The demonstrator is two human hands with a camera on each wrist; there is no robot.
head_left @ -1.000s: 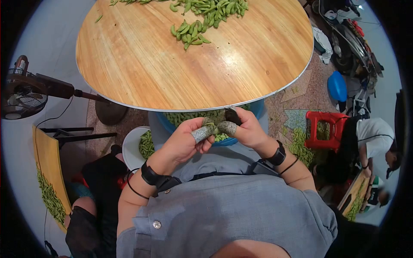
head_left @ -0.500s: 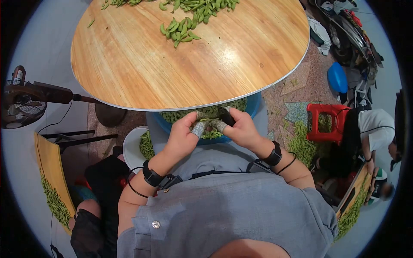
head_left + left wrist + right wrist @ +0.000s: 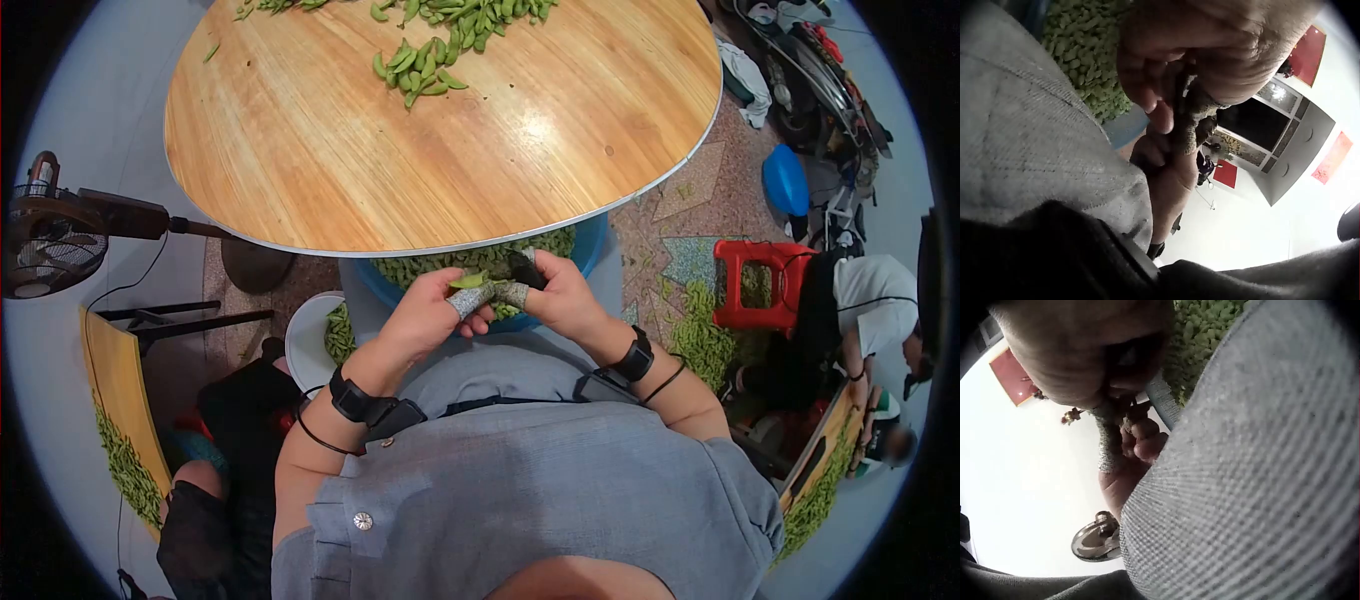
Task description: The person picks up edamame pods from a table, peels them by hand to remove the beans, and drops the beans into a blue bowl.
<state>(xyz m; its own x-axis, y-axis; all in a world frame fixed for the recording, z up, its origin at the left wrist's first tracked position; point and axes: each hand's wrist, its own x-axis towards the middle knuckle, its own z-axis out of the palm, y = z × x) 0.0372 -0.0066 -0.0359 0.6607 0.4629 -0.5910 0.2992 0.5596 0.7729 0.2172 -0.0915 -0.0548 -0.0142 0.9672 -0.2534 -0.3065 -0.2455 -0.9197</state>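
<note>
In the head view both hands meet over a blue basin [image 3: 600, 245] at the table's near edge. My left hand [image 3: 415, 318] pinches a green edamame pod [image 3: 468, 281] between thumb and forefinger, its thumb wrapped in grey tape. My right hand [image 3: 572, 300] closes in from the other side, with a wrapped thumb and a dark covering on its forefinger. The right thumb tip lies right at the left thumb, and the fingers curl at the pod's end, partly hidden. Green pods [image 3: 1088, 50] fill the basin in the left wrist view.
A round wooden table [image 3: 430, 170] carries heaped edamame pods [image 3: 480, 20]. To the left are a white bowl [image 3: 305, 335] with pods and a fan [image 3: 60, 230]. A red stool [image 3: 735, 290], pods on the floor [image 3: 697, 335] and another person [image 3: 875, 290] are at right.
The head view has shifted slightly. The hands have stayed together over the basin; the pod now shows more plainly above the left thumb, and the left fingers have turned inward.
</note>
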